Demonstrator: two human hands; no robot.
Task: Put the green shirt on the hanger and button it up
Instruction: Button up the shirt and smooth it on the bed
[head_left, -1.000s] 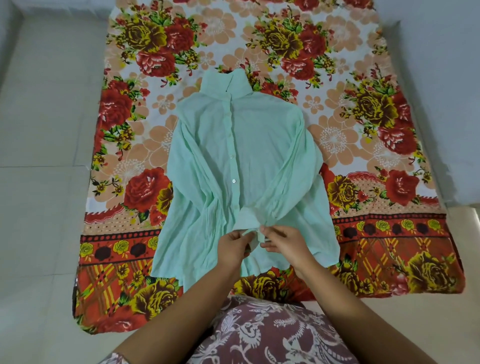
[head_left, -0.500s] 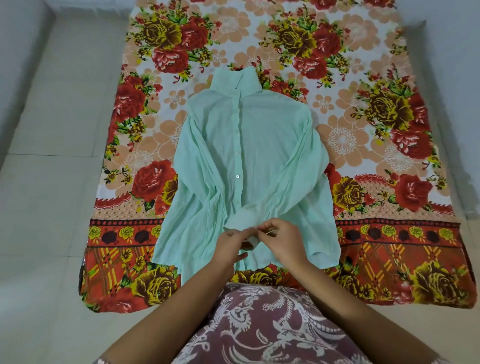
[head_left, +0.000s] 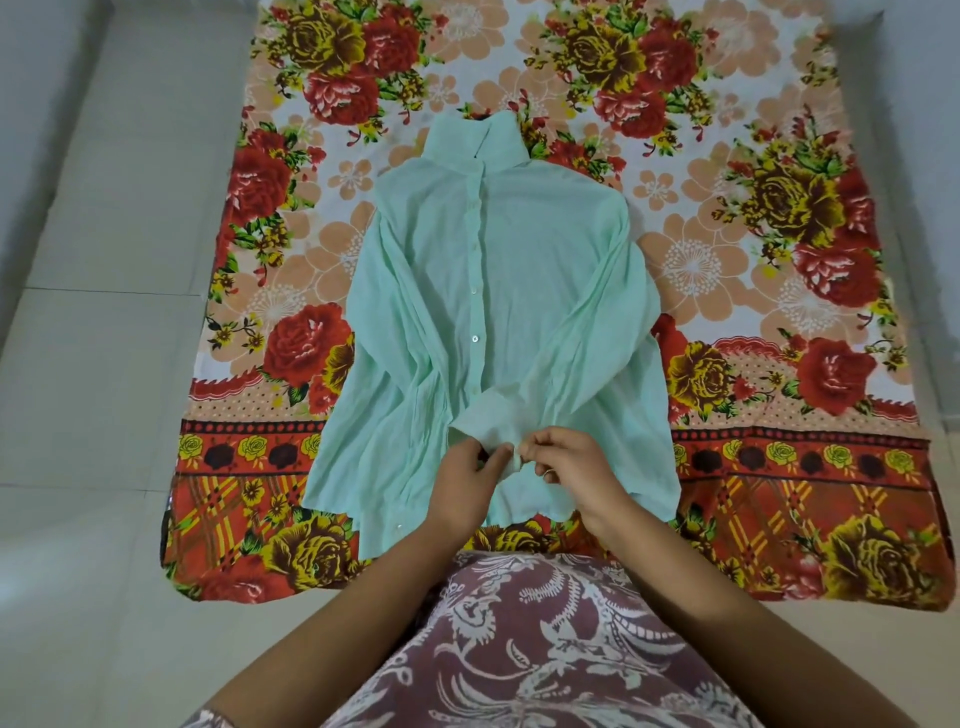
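Pale tiled floor (head_left: 104, 415) fills the room, and on it lies a floral sheet (head_left: 779, 467). Nearest the camera is the person's lap in a patterned garment (head_left: 545, 649), both forearms reaching forward from it. The left hand (head_left: 465, 486) and right hand (head_left: 574, 467) meet just past the near hem of the green shirt (head_left: 545, 286). The fingers (head_left: 540, 441) of each hand are curled in a narrow pinch on the thin cloth at the front opening, with what looks like a small pale button between them.

A folded-in cuff (head_left: 485, 415) lies across the front, touching the far side of the hands. Beyond it a row of buttons (head_left: 474, 339) runs up the shirt to the collar (head_left: 475, 143) at the far end. The shirt lies flat, front up, in the middle of the sheet. No hanger shows, and whether one sits inside the shoulders cannot be told.

The step in hand seems to be fastening a low button. The main risk is that the crinkled cloth bunches and the cuff is caught in the pinch. A button pushed into the wrong hole would skew the front. Tugging could also drag the shirt off square.
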